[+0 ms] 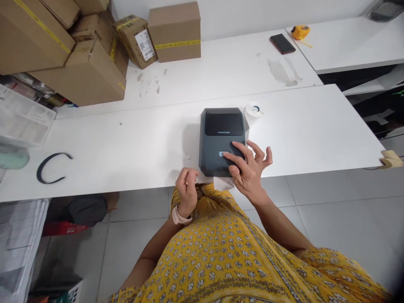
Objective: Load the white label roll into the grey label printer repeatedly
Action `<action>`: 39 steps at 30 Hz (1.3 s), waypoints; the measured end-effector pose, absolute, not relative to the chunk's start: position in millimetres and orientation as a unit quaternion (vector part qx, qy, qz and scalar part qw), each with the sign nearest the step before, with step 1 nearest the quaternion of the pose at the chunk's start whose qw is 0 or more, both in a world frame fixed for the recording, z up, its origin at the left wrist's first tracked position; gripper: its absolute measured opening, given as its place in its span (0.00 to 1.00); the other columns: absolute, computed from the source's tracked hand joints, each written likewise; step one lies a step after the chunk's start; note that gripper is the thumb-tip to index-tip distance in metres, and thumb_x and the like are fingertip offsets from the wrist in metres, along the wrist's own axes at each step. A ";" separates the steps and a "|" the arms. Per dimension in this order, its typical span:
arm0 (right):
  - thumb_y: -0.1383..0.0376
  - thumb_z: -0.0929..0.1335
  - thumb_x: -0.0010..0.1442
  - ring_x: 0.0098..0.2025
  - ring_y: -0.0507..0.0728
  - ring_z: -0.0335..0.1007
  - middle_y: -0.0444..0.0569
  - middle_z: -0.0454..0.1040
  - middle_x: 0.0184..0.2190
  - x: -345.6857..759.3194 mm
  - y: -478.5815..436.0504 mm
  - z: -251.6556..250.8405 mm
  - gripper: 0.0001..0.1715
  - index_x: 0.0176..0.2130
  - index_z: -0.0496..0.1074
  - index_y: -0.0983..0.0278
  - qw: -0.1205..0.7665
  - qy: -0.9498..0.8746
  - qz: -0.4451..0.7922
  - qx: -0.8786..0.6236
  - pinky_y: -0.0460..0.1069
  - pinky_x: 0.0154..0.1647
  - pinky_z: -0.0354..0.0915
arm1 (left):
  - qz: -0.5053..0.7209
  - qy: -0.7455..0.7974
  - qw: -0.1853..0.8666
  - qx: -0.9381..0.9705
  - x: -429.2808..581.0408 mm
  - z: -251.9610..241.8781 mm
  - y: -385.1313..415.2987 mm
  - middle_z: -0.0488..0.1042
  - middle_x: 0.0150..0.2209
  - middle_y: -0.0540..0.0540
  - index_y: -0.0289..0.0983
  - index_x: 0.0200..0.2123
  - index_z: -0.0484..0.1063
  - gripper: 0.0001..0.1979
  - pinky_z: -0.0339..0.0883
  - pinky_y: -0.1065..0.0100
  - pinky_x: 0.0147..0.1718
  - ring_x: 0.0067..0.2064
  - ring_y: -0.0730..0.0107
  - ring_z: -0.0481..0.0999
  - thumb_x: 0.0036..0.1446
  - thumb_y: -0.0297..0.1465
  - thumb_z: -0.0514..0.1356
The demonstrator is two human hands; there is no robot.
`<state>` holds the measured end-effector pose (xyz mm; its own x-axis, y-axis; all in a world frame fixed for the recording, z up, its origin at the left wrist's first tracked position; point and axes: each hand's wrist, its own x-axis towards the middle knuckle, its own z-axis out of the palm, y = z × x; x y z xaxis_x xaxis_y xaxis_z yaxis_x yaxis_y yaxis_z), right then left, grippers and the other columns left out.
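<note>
A dark grey label printer (221, 147) with a glossy black panel lies on the white table in front of me. The fingers of my right hand (248, 168) are spread over its top. The index fingertip touches the light oblong button (224, 154). A white paper label (223, 183) sticks out at the printer's near edge. My left hand (187, 189), with a watch (180, 216) on the wrist, is curled closed at the table's front edge, left of the printer; nothing shows in it. Behind the printer's right side stands a white roll (252, 111), probably of labels.
Cardboard boxes (175, 31) are stacked at the back left. A black headband (47, 168) and a clear plastic bin (23, 113) are on the left. A phone (282, 43) and a yellow tape measure (299, 32) lie at the back right. The table's front edge (151, 188) runs before me.
</note>
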<state>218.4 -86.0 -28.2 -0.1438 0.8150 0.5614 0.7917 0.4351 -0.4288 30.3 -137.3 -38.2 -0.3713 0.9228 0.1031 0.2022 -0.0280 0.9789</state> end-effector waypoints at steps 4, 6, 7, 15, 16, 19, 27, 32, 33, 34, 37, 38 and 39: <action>0.51 0.58 0.73 0.73 0.68 0.52 0.41 0.71 0.63 221.2 -83.8 -21.0 0.21 0.49 0.77 0.48 0.378 -0.764 0.050 -0.521 0.72 0.74 0.33 | 0.588 0.573 0.282 0.496 35.1 -29.9 -117.2 0.73 0.59 0.41 0.42 0.55 0.72 0.19 0.68 0.55 0.60 0.62 0.59 0.71 0.71 0.44 0.51; 0.49 0.53 0.73 0.75 0.67 0.49 0.45 0.64 0.68 224.3 -86.3 -20.7 0.27 0.55 0.74 0.49 0.403 -0.753 0.099 -0.511 0.72 0.73 0.42 | 0.567 0.555 0.314 0.522 38.4 -29.4 -112.1 0.63 0.70 0.42 0.44 0.65 0.64 0.23 0.59 0.51 0.69 0.71 0.58 0.62 0.72 0.43 0.48; 0.47 0.51 0.73 0.75 0.67 0.48 0.47 0.61 0.71 226.3 -88.2 -22.0 0.30 0.60 0.70 0.50 0.418 -0.742 0.120 -0.510 0.72 0.73 0.45 | 0.556 0.550 0.327 0.531 39.5 -30.0 -111.2 0.60 0.72 0.43 0.45 0.68 0.61 0.24 0.57 0.51 0.70 0.72 0.59 0.59 0.73 0.42 0.47; 0.41 0.46 0.70 0.78 0.71 0.40 0.53 0.43 0.77 234.9 -76.0 -20.0 0.43 0.76 0.37 0.54 0.494 -0.705 0.125 -0.494 0.73 0.73 0.49 | 0.546 0.555 0.327 0.536 38.0 -34.2 -103.2 0.61 0.72 0.44 0.47 0.70 0.57 0.26 0.60 0.55 0.69 0.72 0.60 0.60 0.74 0.45 0.43; 0.40 0.45 0.70 0.78 0.71 0.38 0.53 0.41 0.77 233.8 -66.2 -14.0 0.44 0.76 0.35 0.54 0.498 -0.713 0.106 -0.481 0.74 0.73 0.48 | 0.553 0.560 0.326 0.524 37.2 -34.4 -96.8 0.62 0.71 0.44 0.47 0.69 0.59 0.26 0.61 0.54 0.68 0.72 0.60 0.62 0.73 0.45 0.44; 0.38 0.44 0.69 0.78 0.71 0.38 0.54 0.42 0.77 228.8 -27.5 8.2 0.45 0.75 0.35 0.54 0.520 -0.728 0.047 -0.445 0.72 0.73 0.50 | 0.555 0.590 0.320 0.492 33.3 -37.1 -70.2 0.67 0.67 0.41 0.45 0.65 0.64 0.24 0.66 0.54 0.63 0.68 0.57 0.67 0.71 0.45 0.51; 0.45 0.46 0.73 0.76 0.63 0.49 0.53 0.53 0.73 217.0 78.7 60.5 0.36 0.74 0.41 0.52 0.546 -0.715 0.026 -0.436 0.65 0.74 0.54 | 0.498 0.598 0.350 0.522 24.1 -41.4 -21.6 0.75 0.58 0.37 0.39 0.57 0.71 0.19 0.73 0.58 0.50 0.55 0.59 0.77 0.63 0.36 0.58; 0.42 0.54 0.72 0.77 0.65 0.47 0.55 0.53 0.74 221.1 111.4 73.9 0.40 0.72 0.48 0.59 0.542 -0.712 0.071 -0.441 0.60 0.75 0.51 | 0.491 0.598 0.342 0.534 27.2 -40.8 -21.3 0.74 0.59 0.37 0.39 0.57 0.70 0.23 0.72 0.56 0.51 0.54 0.57 0.76 0.60 0.37 0.63; 0.41 0.56 0.71 0.77 0.67 0.46 0.55 0.52 0.74 222.8 108.8 72.7 0.42 0.72 0.48 0.59 0.546 -0.710 0.061 -0.441 0.61 0.74 0.51 | 0.487 0.601 0.338 0.536 27.4 -40.5 -20.9 0.74 0.59 0.37 0.39 0.58 0.70 0.24 0.71 0.55 0.52 0.55 0.55 0.75 0.59 0.37 0.64; 0.41 0.57 0.71 0.77 0.68 0.46 0.55 0.53 0.74 224.5 102.5 70.1 0.41 0.72 0.49 0.59 0.556 -0.704 0.044 -0.441 0.63 0.74 0.52 | 0.480 0.606 0.336 0.537 27.3 -40.0 -20.0 0.74 0.59 0.37 0.39 0.59 0.69 0.26 0.71 0.54 0.53 0.56 0.54 0.75 0.58 0.38 0.64; 0.48 0.55 0.74 0.66 0.68 0.66 0.57 0.70 0.62 227.7 69.6 54.2 0.30 0.64 0.65 0.59 0.553 -0.700 0.023 -0.450 0.66 0.66 0.62 | 0.446 0.626 0.340 0.542 26.2 -37.3 -15.0 0.75 0.57 0.36 0.39 0.61 0.67 0.30 0.71 0.50 0.54 0.56 0.50 0.76 0.56 0.38 0.66; 0.51 0.54 0.74 0.59 0.66 0.73 0.57 0.76 0.55 227.5 57.9 47.2 0.28 0.58 0.71 0.60 0.506 -0.736 0.041 -0.448 0.64 0.62 0.65 | 0.433 0.630 0.341 0.548 25.9 -36.3 -12.9 0.76 0.57 0.36 0.39 0.61 0.67 0.30 0.71 0.48 0.54 0.55 0.49 0.77 0.55 0.37 0.66; 0.53 0.54 0.74 0.52 0.64 0.76 0.56 0.80 0.48 226.4 47.6 40.1 0.28 0.52 0.75 0.62 0.437 -0.784 0.061 -0.437 0.63 0.60 0.67 | 0.423 0.631 0.339 0.556 25.9 -35.6 -10.8 0.77 0.56 0.36 0.39 0.61 0.66 0.31 0.70 0.47 0.54 0.55 0.48 0.77 0.55 0.36 0.66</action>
<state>226.4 47.6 40.1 -0.2355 0.7389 0.6314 0.6317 0.6101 -0.4783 25.9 -10.8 -35.6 -0.1525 0.9874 0.0420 0.4138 0.0252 0.9100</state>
